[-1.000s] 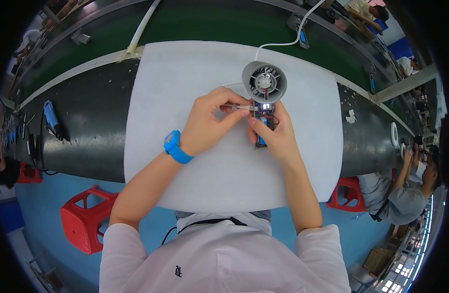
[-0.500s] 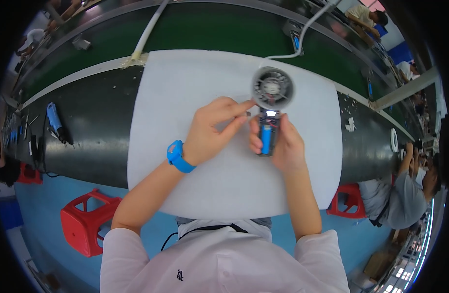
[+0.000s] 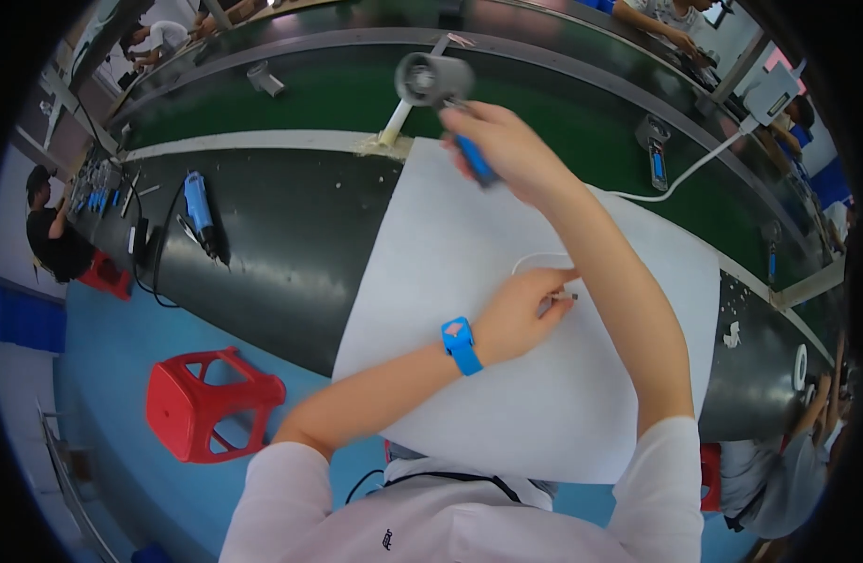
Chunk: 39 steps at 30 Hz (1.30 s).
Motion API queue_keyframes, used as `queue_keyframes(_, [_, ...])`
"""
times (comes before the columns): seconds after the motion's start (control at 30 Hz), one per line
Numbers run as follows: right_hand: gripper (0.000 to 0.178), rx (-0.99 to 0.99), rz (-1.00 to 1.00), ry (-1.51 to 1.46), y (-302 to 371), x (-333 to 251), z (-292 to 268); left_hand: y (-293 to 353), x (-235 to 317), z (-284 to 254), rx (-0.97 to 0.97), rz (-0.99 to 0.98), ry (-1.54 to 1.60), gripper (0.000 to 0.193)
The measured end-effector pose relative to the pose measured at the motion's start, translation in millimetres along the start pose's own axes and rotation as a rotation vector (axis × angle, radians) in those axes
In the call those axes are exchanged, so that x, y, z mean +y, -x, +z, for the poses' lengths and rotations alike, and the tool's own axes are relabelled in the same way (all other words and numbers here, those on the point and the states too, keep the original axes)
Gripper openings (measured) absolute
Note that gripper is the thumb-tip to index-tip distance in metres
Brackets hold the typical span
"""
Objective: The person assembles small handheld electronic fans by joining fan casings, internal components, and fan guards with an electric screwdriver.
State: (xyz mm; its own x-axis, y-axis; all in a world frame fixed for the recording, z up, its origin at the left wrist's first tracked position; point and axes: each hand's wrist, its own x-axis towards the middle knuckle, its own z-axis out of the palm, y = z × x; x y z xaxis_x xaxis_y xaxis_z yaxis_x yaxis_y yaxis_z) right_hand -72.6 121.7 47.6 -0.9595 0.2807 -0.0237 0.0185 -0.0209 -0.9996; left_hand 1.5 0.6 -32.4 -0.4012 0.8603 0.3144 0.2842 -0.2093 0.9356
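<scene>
A partly built handheld fan [image 3: 434, 80], with a round grey head and a blue cell showing in its handle, is in my right hand [image 3: 507, 150]. My right arm reaches up and leftward across the white sheet, holding the fan near the green belt. Lower down, above the white sheet [image 3: 431, 366], my left hand [image 3: 521, 314] is closed on a small cable plug [image 3: 567, 296]. The white cable [image 3: 657, 198] passes behind my right forearm and loops toward that hand. A blue band sits on my left wrist.
On the dark bench left lies a blue electric screwdriver [image 3: 199, 208] with a black cord. The green belt [image 3: 328, 98] carries a grey fan housing [image 3: 265, 79] and other open fans [image 3: 657, 155]. A red stool [image 3: 202, 403] stands on the floor. Several people sit around.
My right hand has carried the fan up and left, away from my left hand and the plug, toward the belt. My left hand keeps the plug. The whole view has swung left.
</scene>
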Motion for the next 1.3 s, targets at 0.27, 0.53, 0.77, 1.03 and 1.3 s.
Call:
queue_keyframes(0.27, [0.072, 0.395, -0.068, 0.331, -219.2, 79.0, 33.8, 1.6, -38.6, 22.2, 0.014, 0.410, -0.190, 0.023])
queue_keyframes(0.53, [0.023, 0.516, -0.469, 1.210, -96.2, 12.8, -25.1, 1.5, -4.3, -5.9, -0.190, 0.042, -0.161, 0.029])
queue_keyframes(0.77, [0.040, 1.660, 0.324, 1.343, -21.2, 69.0, -233.0, -8.7, 0.8, 9.7, -0.284, 0.089, -0.165, 0.027])
queue_keyframes(1.03, [0.050, 0.926, 0.216, 0.890, -4.9, 68.7, -212.4, -6.3, 3.1, 3.8, -0.255, 0.034, -0.123, 0.026])
queue_keyframes(1.3, [0.035, 0.542, -0.296, 0.449, 123.6, -2.4, -85.4, -3.8, -1.2, 0.8, -0.210, -0.019, -0.134, 0.024])
